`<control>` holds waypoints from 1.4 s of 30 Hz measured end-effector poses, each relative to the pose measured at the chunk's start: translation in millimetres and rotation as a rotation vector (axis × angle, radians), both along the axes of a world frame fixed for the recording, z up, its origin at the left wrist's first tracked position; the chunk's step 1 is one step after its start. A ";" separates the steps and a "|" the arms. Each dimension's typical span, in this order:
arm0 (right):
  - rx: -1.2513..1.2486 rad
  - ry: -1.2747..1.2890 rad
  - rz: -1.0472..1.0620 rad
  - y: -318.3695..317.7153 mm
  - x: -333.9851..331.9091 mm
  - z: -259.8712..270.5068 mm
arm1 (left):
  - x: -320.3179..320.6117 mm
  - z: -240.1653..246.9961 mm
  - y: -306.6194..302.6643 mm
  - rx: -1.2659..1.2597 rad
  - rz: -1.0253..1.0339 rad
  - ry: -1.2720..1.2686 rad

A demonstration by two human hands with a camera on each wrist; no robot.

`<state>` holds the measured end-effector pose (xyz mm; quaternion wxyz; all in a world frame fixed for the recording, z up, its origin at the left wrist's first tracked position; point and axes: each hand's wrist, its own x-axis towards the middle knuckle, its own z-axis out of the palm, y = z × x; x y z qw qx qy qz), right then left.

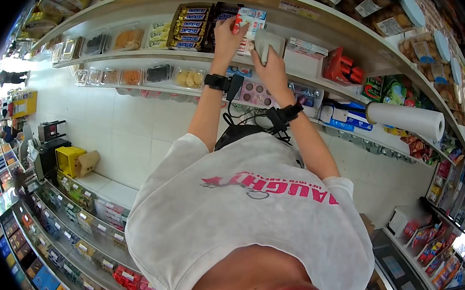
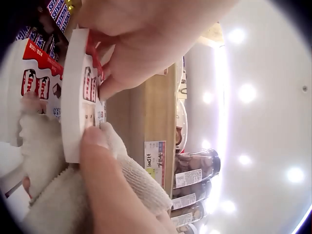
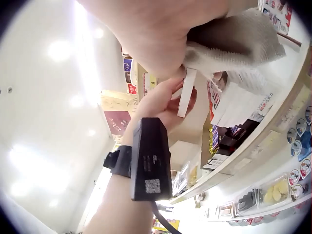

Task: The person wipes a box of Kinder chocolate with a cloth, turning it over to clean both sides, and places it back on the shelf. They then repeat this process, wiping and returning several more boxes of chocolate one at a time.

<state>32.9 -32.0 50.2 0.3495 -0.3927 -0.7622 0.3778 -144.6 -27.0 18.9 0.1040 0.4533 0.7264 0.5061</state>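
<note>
In the head view, my left hand (image 1: 228,37) is at a white-and-red box (image 1: 253,17) on the upper shelf. In the left wrist view, the left hand (image 2: 151,39) grips the upper part of a thin white-and-red box (image 2: 87,92). My right hand (image 2: 114,190) has its thumb on the box's lower part and holds a pale cloth (image 2: 141,178). In the right wrist view, the right hand (image 3: 156,29) and cloth (image 3: 234,44) are above the box's white edge (image 3: 187,92), with the left hand (image 3: 158,105) around it. Similar boxes (image 2: 41,80) stand beside it.
Snickers bars (image 1: 191,26) in a display box are left of the hands. White boxes (image 1: 307,47) and a red box (image 1: 343,66) stand to the right. Clear food tubs (image 1: 188,77) line the shelf below, and a white roll (image 1: 405,120) juts out at the right.
</note>
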 end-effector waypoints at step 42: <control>-0.583 0.244 -0.375 94.7 159.4 -108.8 | 132.8 -27.9 25.5 -0.107 -0.369 -0.389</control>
